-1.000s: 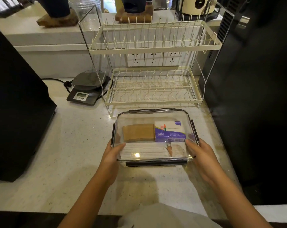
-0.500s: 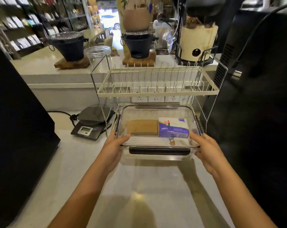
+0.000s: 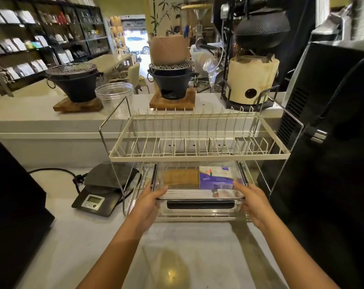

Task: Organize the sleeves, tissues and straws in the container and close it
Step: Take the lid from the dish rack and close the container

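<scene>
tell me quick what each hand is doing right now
Left hand: grips the left end of the lidded clear plastic container.
Right hand: grips the container's right end.
</scene>
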